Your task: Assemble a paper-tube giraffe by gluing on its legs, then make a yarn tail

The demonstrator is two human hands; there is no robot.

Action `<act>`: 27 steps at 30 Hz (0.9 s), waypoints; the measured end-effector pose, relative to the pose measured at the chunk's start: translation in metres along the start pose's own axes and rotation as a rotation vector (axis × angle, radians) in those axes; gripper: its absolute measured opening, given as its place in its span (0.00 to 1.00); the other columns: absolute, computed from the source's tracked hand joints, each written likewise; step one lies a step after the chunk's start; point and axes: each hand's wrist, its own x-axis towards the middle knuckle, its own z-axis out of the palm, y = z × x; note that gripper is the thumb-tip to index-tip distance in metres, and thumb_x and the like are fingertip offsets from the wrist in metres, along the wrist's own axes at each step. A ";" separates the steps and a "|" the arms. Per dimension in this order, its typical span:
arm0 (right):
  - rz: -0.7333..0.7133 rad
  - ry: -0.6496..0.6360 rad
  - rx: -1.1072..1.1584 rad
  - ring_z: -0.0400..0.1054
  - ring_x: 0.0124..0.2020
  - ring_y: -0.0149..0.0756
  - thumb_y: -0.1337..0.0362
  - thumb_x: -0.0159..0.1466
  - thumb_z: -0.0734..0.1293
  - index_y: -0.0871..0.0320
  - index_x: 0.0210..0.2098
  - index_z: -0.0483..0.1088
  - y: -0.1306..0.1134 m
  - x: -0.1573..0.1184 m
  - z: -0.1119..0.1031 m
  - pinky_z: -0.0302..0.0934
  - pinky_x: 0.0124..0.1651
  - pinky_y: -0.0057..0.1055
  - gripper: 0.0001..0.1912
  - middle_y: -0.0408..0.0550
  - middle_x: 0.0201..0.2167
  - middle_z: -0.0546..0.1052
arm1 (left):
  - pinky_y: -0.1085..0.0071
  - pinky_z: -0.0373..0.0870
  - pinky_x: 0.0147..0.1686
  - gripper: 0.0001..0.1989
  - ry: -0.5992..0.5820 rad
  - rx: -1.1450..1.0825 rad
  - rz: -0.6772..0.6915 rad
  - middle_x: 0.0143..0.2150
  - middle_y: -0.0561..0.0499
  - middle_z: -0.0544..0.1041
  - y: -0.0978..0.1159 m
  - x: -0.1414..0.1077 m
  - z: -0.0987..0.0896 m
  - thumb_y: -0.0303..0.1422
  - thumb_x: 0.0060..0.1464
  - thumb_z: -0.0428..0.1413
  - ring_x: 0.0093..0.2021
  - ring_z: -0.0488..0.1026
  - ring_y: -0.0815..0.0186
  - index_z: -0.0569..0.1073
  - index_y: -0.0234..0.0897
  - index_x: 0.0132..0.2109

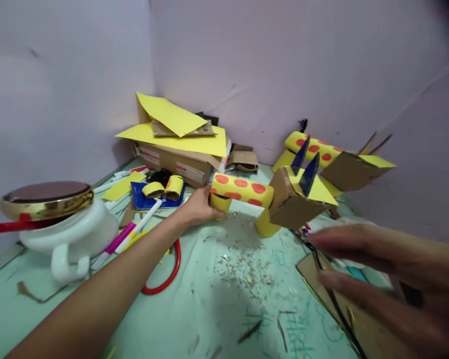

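A yellow cardboard-tube toy animal (243,189) with orange spots stands on the table, its brown box head (290,202) bearing two dark blue pointed pieces. My left hand (201,207) is closed around the short yellow tube leg at its rear end. In the right foreground, my right hand (392,274) is slightly blurred, thumb and fingers apart, with nothing visible held. Below its fingers are a thin black strip (336,304) and a flat cardboard piece (370,319). Behind stands a similar spotted toy animal (314,147) with a box head and two thin sticks.
Yellow sheets (172,137) lie over cardboard boxes (168,162) in the corner. At left are a white mug (71,234) with a gold-rimmed round lid (47,197), markers (119,239) and a red ring (164,284). Scraps litter the green tabletop (194,319); walls rise behind.
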 end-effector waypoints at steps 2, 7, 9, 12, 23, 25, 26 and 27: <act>-0.304 0.002 -0.249 0.70 0.41 0.57 0.55 0.49 0.72 0.37 0.43 0.71 -0.034 0.013 0.028 0.64 0.45 0.55 0.20 0.46 0.40 0.76 | 0.63 0.72 0.40 0.24 -0.001 0.006 0.026 0.41 0.46 0.79 -0.002 0.000 0.000 0.26 0.32 0.63 0.41 0.75 0.54 0.72 0.32 0.43; -0.398 -0.086 -0.481 0.64 0.50 0.59 0.60 0.52 0.69 0.53 0.52 0.64 -0.043 0.084 0.090 0.59 0.48 0.51 0.27 0.55 0.49 0.71 | 0.65 0.71 0.38 0.24 0.005 0.043 0.087 0.41 0.47 0.78 -0.006 -0.002 -0.001 0.28 0.33 0.62 0.41 0.74 0.55 0.72 0.33 0.44; -0.336 -0.130 -0.558 0.64 0.49 0.60 0.56 0.52 0.70 0.55 0.53 0.63 -0.028 0.103 0.101 0.59 0.46 0.50 0.30 0.57 0.49 0.71 | 0.65 0.71 0.37 0.24 0.014 0.066 0.103 0.40 0.47 0.78 -0.007 -0.002 -0.001 0.28 0.33 0.62 0.40 0.74 0.56 0.73 0.33 0.43; -0.252 -0.154 -0.688 0.68 0.42 0.58 0.55 0.54 0.68 0.56 0.51 0.65 -0.013 0.110 0.108 0.60 0.40 0.45 0.26 0.56 0.41 0.74 | 0.66 0.70 0.36 0.25 0.032 0.097 0.113 0.38 0.47 0.78 -0.009 -0.001 0.000 0.28 0.32 0.63 0.37 0.74 0.56 0.73 0.32 0.43; -0.173 -0.132 -0.878 0.67 0.43 0.58 0.58 0.61 0.63 0.61 0.47 0.66 -0.023 0.099 0.121 0.57 0.41 0.45 0.17 0.62 0.41 0.74 | 0.69 0.69 0.29 0.24 0.100 0.171 0.125 0.35 0.48 0.77 -0.017 0.000 0.003 0.33 0.34 0.63 0.33 0.74 0.58 0.72 0.33 0.43; -0.190 -0.122 -0.893 0.67 0.43 0.56 0.58 0.62 0.62 0.60 0.47 0.66 -0.022 0.097 0.122 0.57 0.41 0.45 0.17 0.61 0.41 0.74 | 0.69 0.69 0.29 0.24 0.102 0.173 0.120 0.35 0.48 0.78 -0.018 0.001 0.004 0.33 0.34 0.63 0.34 0.74 0.58 0.72 0.33 0.43; -0.201 -0.112 -0.904 0.67 0.43 0.55 0.58 0.62 0.62 0.60 0.46 0.66 -0.022 0.096 0.122 0.58 0.40 0.44 0.16 0.60 0.41 0.75 | 0.69 0.69 0.29 0.24 0.105 0.175 0.118 0.35 0.48 0.78 -0.018 0.001 0.004 0.34 0.34 0.63 0.34 0.74 0.58 0.72 0.33 0.43; -0.214 -0.101 -0.917 0.68 0.42 0.54 0.58 0.62 0.62 0.60 0.46 0.66 -0.021 0.096 0.122 0.58 0.40 0.43 0.16 0.59 0.41 0.75 | 0.70 0.69 0.29 0.24 0.107 0.176 0.116 0.35 0.48 0.78 -0.019 0.001 0.004 0.34 0.34 0.63 0.34 0.74 0.58 0.72 0.33 0.43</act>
